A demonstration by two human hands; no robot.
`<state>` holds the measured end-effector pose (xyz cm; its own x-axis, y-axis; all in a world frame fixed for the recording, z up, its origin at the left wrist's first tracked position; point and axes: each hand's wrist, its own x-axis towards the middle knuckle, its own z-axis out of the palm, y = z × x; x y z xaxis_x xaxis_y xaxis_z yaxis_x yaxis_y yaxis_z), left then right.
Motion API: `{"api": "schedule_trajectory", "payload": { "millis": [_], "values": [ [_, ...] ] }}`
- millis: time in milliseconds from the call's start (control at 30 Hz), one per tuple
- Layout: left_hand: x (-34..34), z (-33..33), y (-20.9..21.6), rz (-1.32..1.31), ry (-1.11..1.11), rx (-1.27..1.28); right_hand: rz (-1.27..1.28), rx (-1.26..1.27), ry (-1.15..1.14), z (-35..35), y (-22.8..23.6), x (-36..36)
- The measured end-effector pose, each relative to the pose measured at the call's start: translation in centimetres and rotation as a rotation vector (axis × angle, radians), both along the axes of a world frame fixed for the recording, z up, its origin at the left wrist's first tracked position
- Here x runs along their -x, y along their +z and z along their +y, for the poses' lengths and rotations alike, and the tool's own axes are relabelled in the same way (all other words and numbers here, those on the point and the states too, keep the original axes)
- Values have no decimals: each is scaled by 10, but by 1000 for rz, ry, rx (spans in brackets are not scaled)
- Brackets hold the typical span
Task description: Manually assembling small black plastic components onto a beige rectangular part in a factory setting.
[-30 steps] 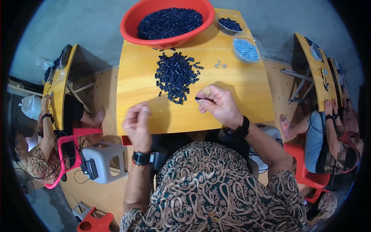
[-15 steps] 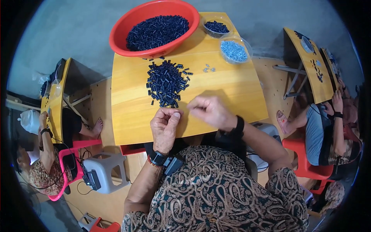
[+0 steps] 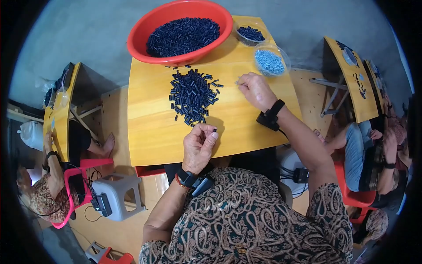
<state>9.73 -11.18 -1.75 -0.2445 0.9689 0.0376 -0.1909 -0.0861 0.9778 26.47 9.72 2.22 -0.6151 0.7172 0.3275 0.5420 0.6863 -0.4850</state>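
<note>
While a black piece (image 3: 214, 130) sits pinched in the left hand (image 3: 198, 149), just on the near side of the pile (image 3: 192, 94) of like pieces, the right hand (image 3: 258, 91) reaches out to the small silvery bits (image 3: 238, 82) on the desk (image 3: 151, 141). The left grip is closed on that one piece, of which only a dark end shows; the right grip has its fingertips drawn together at the bits, and I cannot tell whether one is caught between them. The step in hand looks to be fetching a bit with the right while the left holds its piece ready; that seems to call for a light, exact pinch on something tiny. The desk has a yellow, wood-grained top. Beyond the pile stands a red bowl (image 3: 225, 27) heaped with more black pieces; to its right are a clear tub (image 3: 251, 43) of the same and, nearer the person, a second tub (image 3: 287, 65) of pale blue bits. A tan floor (image 3: 79, 224) lies around, with a grey wall (image 3: 101, 44) behind. On the left a co-worker (image 3: 46, 200) sits at a side desk (image 3: 63, 132), near a grey stool (image 3: 118, 198); on the right another person (image 3: 354, 152) sits at a similar one.
</note>
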Motion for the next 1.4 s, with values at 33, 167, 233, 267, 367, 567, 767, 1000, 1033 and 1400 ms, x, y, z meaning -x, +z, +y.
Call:
{"api": "schedule_trajectory", "payload": {
  "millis": [33,167,233,267,367,567,767,1000,1033,1400],
  "values": [
    [0,0,1,-5,-3,4,-2,2,0,0,-1,0],
    [1,-1,0,-3,-6,9,-78,-2,15,3,4,5],
    [2,0,-1,-7,-9,4,-117,0,18,3,5,5],
    [2,0,-2,-10,-10,2,-145,4,16,2,7,6],
    [2,-1,0,-10,5,6,-126,-59,34,0,5,5],
    [6,1,-1,-134,39,-31,151,447,158,-57,20,4],
    [9,3,2,-156,10,-10,363,972,264,-104,32,17],
    [6,1,8,-217,0,-12,136,347,399,-102,33,26],
    [6,1,8,-217,2,-12,136,348,401,-102,35,26],
    [8,1,2,-93,19,9,-212,46,595,-106,62,31]
  ]
}}
